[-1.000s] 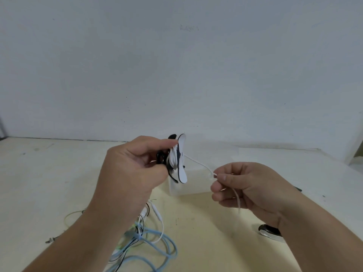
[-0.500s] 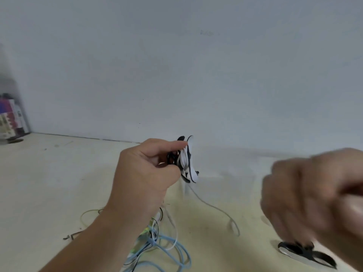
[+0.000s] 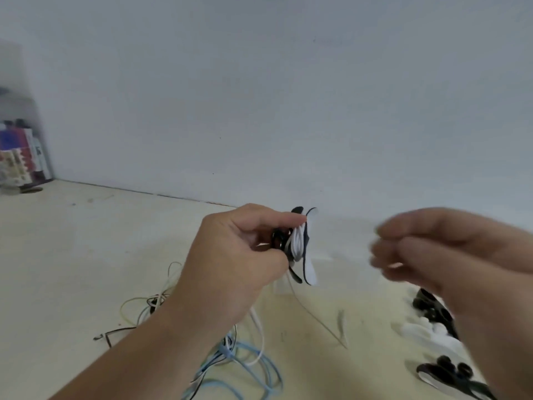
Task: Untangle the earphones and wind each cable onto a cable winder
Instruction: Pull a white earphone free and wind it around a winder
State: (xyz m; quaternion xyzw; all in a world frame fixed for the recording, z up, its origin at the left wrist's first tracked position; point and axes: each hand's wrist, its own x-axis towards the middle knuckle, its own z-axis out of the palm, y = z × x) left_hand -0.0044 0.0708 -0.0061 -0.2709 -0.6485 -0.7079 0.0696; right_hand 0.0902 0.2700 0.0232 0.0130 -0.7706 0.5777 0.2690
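My left hand (image 3: 236, 255) grips a black-and-white cable winder (image 3: 307, 269) above the table, thumb and fingers curled round it. White earphone cable (image 3: 297, 242) is wound on its middle. A thin loose tail (image 3: 317, 314) hangs from the winder down to the tabletop. My right hand (image 3: 432, 249) hovers to the right of the winder, blurred by motion, fingers loosely bent, with no cable visible in it. A tangle of blue, white, black and yellowish earphone cables (image 3: 239, 353) lies on the table under my left forearm.
More winders lie at the right, partly behind my right arm: a black one (image 3: 432, 308), a white one (image 3: 424, 333) and a black-and-white one (image 3: 450, 378). Coloured boxes (image 3: 20, 157) stand at the far left against the white wall.
My right hand let go of the white cable, swung down to the right, then rose back toward the winder. The cable tail now hangs to the table. My view shifted right.
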